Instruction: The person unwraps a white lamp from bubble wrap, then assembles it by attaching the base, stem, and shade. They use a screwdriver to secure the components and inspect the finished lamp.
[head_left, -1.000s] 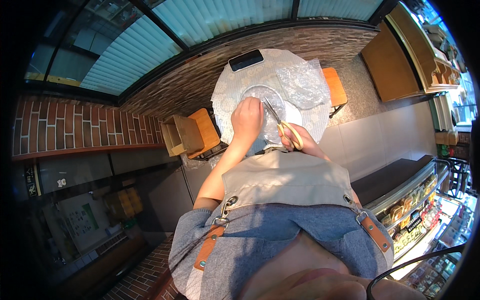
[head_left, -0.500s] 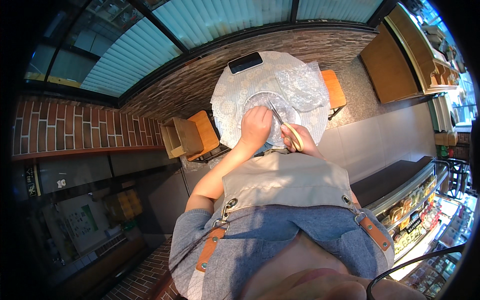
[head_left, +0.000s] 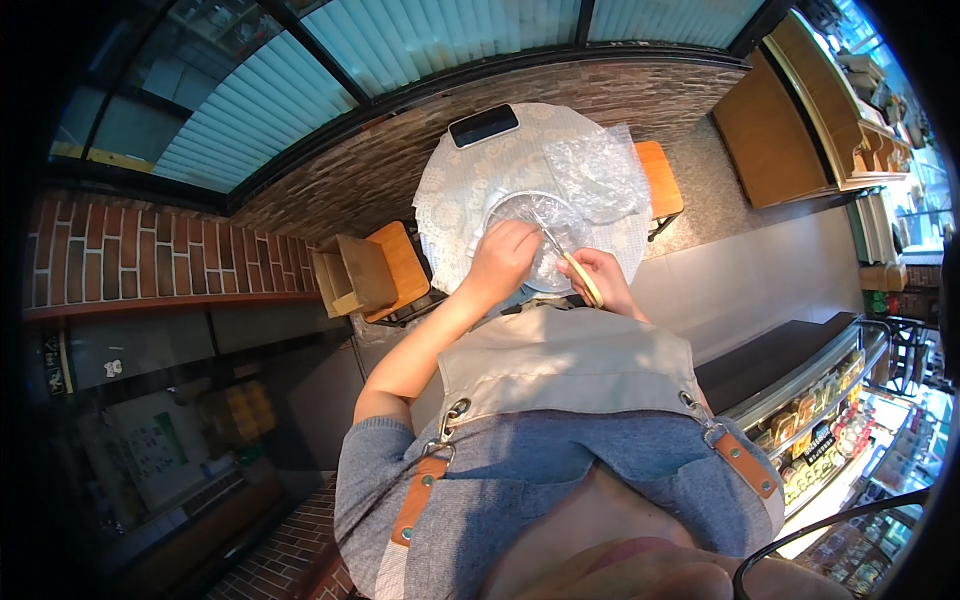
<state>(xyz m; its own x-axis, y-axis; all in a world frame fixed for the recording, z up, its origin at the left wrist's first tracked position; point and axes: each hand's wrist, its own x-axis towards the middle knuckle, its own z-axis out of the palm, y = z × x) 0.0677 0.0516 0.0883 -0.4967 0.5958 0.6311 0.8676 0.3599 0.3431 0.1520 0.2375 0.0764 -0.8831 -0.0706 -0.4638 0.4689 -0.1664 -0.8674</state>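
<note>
In my right hand [head_left: 608,280] is a pair of scissors [head_left: 582,276] with yellow handles, the fingers closed around them. Its metal blades point away from me and to the left, above a round, clear-looking container [head_left: 508,203]. My left hand [head_left: 503,262] is closed, its fingertips beside the blades over that container. What the left fingers pinch is hidden from view. A crumpled sheet or bag of clear plastic [head_left: 597,178] lies just beyond, on the right side of the table.
The round table [head_left: 445,200] has a pale lace-patterned cloth. A dark-screened phone [head_left: 484,126] rests at its far edge. Orange-seated stools [head_left: 660,180] stand at both sides, the left one bearing an open cardboard box [head_left: 352,275]. A lit display case [head_left: 815,425] is at the right.
The scissors have tilted further left, and their blade tips sit slightly lower, by my left fingers. My right fingers have shifted on the handles. The left hand stays closed.
</note>
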